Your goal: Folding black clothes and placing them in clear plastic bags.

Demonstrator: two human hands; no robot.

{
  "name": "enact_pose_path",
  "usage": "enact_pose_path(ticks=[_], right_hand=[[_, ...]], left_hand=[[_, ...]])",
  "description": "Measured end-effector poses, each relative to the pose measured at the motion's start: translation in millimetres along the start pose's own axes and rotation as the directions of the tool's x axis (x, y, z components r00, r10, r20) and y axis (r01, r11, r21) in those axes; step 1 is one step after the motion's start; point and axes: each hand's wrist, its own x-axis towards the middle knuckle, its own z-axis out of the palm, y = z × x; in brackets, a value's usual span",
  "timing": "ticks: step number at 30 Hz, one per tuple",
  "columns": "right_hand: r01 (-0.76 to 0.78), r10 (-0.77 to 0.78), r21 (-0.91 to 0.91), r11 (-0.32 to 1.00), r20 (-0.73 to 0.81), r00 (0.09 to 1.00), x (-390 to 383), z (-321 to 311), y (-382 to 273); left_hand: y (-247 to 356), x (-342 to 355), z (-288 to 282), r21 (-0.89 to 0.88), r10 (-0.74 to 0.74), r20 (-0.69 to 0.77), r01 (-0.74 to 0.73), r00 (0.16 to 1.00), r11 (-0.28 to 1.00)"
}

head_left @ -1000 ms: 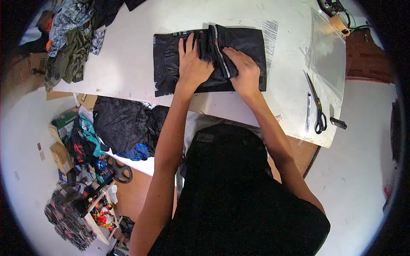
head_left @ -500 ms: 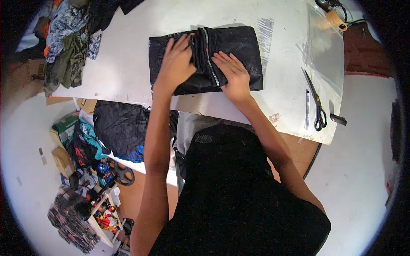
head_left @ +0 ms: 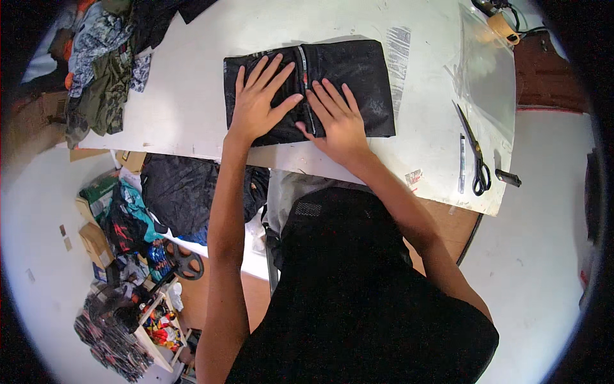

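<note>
A folded black garment [head_left: 358, 67] lies flat on the white table [head_left: 185, 89], with a thin light band running across its middle. My left hand [head_left: 261, 105] presses on the garment's left half, palm down and fingers spread. On the right half, just beside the band, rests my right hand [head_left: 339, 125], its fingers stretched out and its thumb reaching to the near end of the band. Neither hand grips anything. Parts of the cloth are hidden under both palms.
Black scissors [head_left: 476, 150], a slim clear-and-dark pen-like stick [head_left: 462, 163] and a small black object [head_left: 508, 178] lie at the table's right. Clear plastic sheeting [head_left: 489, 77] is behind them. Camouflage clothes [head_left: 102, 83] are heaped far left. A black garment [head_left: 182, 189] lies below the table's front edge.
My left hand has come down flat with its fingers spread. The raised fold in the garment's middle now lies flatter, and my right hand has shifted slightly left and nearer.
</note>
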Motion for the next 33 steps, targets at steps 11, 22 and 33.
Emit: enact_pose_path(ticks=[11,22,33], right_hand=[[0.022,-0.028,0.063,0.998,0.105,0.994,-10,-10,-7],[0.075,-0.066,-0.102,0.992,0.089,0.994,25,-33,40],[-0.645,0.675,0.269,0.715,-0.028,0.737,10,-64,86]], left_hand=[[25,15,9,0.048,0.070,0.088,-0.074,0.994,0.996],[20,11,14,0.076,0.062,0.082,-0.068,0.995,0.995],[17,11,16,0.020,0.065,0.033,-0.066,0.997,0.998]])
